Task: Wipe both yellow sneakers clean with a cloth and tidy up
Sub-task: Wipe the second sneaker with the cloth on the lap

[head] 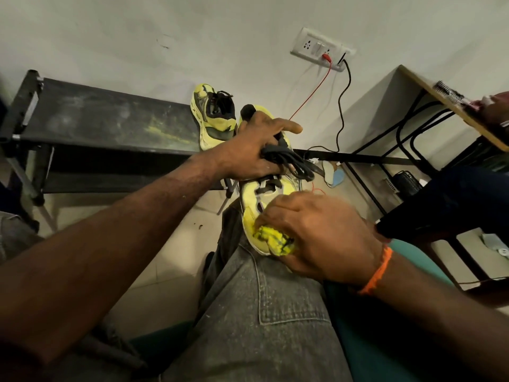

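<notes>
One yellow sneaker (252, 213) with black laces rests on my knee, toe toward me. My left hand (253, 150) grips its collar and the bunched black laces, index finger stretched out. My right hand (316, 238) holds a crumpled yellow cloth (272, 239) with dark smudges and presses it against the sneaker's toe. The second yellow sneaker (213, 117) stands tilted on the right end of a dark metal bench (96, 117) against the wall.
A wall socket (319, 49) feeds a red wire and a black cable down to the floor. A desk (451, 100) with black metal legs stands at right; another person's hand rests on it. My jeans-clad leg (261, 312) fills the foreground.
</notes>
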